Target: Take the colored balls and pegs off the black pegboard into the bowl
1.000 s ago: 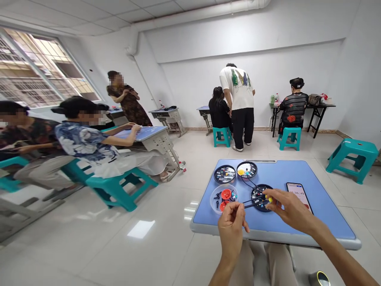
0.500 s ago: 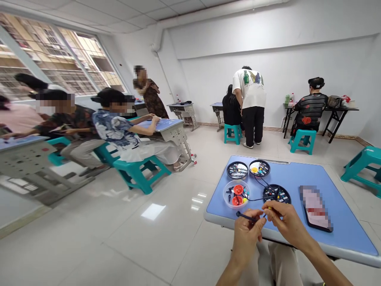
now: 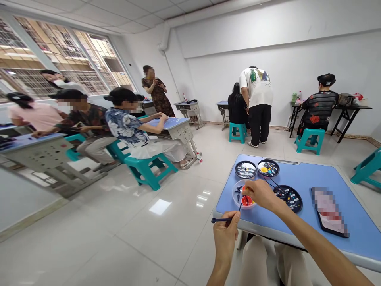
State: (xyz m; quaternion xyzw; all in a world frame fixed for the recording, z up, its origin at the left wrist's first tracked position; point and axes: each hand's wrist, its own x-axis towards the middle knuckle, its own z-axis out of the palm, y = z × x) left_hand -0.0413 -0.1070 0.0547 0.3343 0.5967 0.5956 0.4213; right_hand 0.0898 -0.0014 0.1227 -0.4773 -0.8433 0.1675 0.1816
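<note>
My left hand (image 3: 225,234) is closed on a dark stick with a knobbed end (image 3: 218,220), held in front of the table's near edge. A thin dark piece rises from the same fingers. Over the clear round container (image 3: 235,204), my right hand (image 3: 261,194) has its fingertips pinched together; what they hold, if anything, is hidden. Inside the container lie a red cup-shaped piece (image 3: 246,201) and small black pieces (image 3: 238,195). A second red piece is partly covered by my fingers. Behind my right hand, a black cord (image 3: 275,183) runs across a round black tray (image 3: 294,200).
Two more round black trays (image 3: 245,163) (image 3: 276,163) stand at the back of the blue table (image 3: 315,174), one with a yellow piece (image 3: 263,170). A phone (image 3: 330,212) lies at right. Several people sit or stand around other desks; green stools (image 3: 369,167) are on the floor.
My hands, formerly close together, have parted. My right hand has moved left over the clear container; my left hand has moved left and slightly down with the stick. The view has turned slightly left.
</note>
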